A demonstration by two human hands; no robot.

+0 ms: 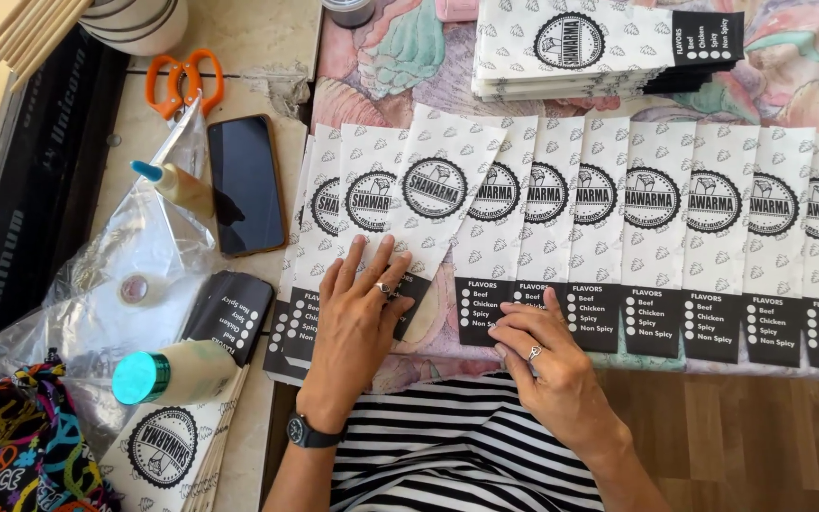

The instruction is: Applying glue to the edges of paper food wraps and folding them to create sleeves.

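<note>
**Paper sleeves fanned out in a row, one lifted askew at the near end**

A long row of white paper sleeves (651,237) with a round black emblem and a black band at the bottom lies overlapped across the cloth-covered surface (808,66), running from the phone (245,183) out to the far right edge. Most of the row looks already set, each sleeve stepped evenly over its neighbour. The left hand (357,313) lies flat and open, fingers spread, pressing on the sleeves closest to the phone, where one tilted sleeve (438,194) sits at an angle over the others and is not lined up with them. The right hand (542,356) is loosely curled, its fingertips resting on the black bands of the sleeves a little further from the phone; it grips nothing.

Beyond the row, away from the person, a neat stack of sleeves (580,47) waits (folded, by the look of it). On the phone's other side are a small glue bottle (177,185) with a blue tip, orange scissors (184,81), a roll of tape (134,287) on a clear plastic bag, and a bottle with a teal cap (172,373) lying on another pile of sleeves (177,441). Judged from this, the laying-out is largely done, while the glue is set aside and in neither hand.
</note>
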